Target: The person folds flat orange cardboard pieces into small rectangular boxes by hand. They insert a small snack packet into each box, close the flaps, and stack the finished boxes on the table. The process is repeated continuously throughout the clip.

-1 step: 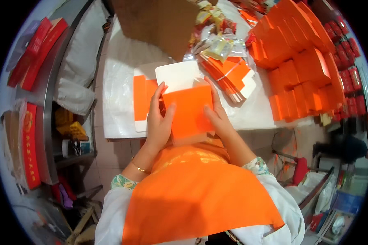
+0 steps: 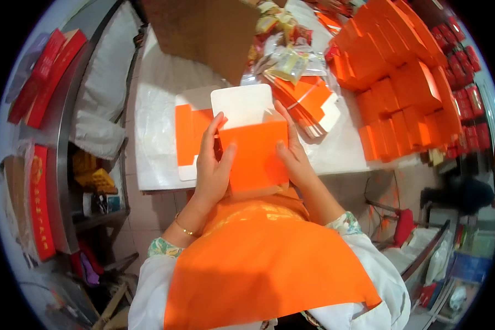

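Between my two hands is an orange cardboard box (image 2: 257, 157), its white-lined lid flap standing up and away from me. My left hand (image 2: 212, 164) grips the left side, thumb on the orange face. On the other side my right hand (image 2: 296, 158) holds it the same way, thumb near the edge. The box is above the near edge of the table, just in front of my orange apron. Under and left of it, a flat orange-and-white box blank (image 2: 187, 137) lies on the table. The inside of the held box is hidden from me.
A banded stack of orange blanks (image 2: 305, 99) lies right of the box, beside packaged snacks (image 2: 291, 63). A big brown carton (image 2: 198, 38) stands at the back. Folded orange boxes (image 2: 396, 88) are piled on the right. A metal shelf (image 2: 63, 159) with red boxes stands left.
The held box and both hands stay almost as they were. The surrounding scene has shifted slightly in the picture.
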The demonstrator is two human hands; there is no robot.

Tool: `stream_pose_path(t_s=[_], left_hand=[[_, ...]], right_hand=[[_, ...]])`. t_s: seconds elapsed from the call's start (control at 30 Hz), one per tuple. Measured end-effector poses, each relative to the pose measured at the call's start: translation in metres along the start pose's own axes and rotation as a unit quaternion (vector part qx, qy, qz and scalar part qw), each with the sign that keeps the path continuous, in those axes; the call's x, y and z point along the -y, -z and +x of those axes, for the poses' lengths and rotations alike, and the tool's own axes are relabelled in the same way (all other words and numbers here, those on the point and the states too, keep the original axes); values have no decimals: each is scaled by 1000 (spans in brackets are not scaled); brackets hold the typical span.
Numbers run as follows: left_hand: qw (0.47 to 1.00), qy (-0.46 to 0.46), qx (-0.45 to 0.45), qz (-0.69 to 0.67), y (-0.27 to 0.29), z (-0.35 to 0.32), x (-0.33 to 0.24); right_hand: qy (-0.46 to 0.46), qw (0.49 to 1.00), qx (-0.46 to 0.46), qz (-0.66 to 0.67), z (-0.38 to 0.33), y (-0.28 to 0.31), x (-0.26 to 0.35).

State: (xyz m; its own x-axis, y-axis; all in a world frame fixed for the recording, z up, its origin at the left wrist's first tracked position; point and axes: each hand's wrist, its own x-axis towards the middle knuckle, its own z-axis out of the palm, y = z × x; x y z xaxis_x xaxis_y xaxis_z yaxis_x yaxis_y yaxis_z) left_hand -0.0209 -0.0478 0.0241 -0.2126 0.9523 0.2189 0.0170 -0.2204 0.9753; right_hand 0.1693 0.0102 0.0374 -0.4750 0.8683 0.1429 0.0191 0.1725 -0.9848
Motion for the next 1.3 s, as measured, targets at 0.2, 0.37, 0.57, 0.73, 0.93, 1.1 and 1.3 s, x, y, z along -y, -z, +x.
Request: stream_pose_path(t_s=[0.2,0.37,0.57,0.73,0.93,1.1,1.3], left_hand=[[993,-67,73,-65,-17,-2,-43],[994,-71,72,-42,-23,-10,-52],[994,-84,66,-14,-28,-2,-68],[997,24,69,2,-30,2,-82],[990,120,43,-63,-21,-8,-66],[974,161,7,-160,-27,-16,-77],[992,18,124,-34,-2,-21,-58]], right_hand=[[52,996,-65,-39,-21,12,52],[27,985,-90,-146,-47,14,64],[75,976,-205,-19,-51,-2,70],[-30,982,-152,107,-41,10,76],[-106,974,-122,157,-43,13,61],[-105,977,-121,139,-46,2,60],[55,998,-9,0,-46,21,43]])
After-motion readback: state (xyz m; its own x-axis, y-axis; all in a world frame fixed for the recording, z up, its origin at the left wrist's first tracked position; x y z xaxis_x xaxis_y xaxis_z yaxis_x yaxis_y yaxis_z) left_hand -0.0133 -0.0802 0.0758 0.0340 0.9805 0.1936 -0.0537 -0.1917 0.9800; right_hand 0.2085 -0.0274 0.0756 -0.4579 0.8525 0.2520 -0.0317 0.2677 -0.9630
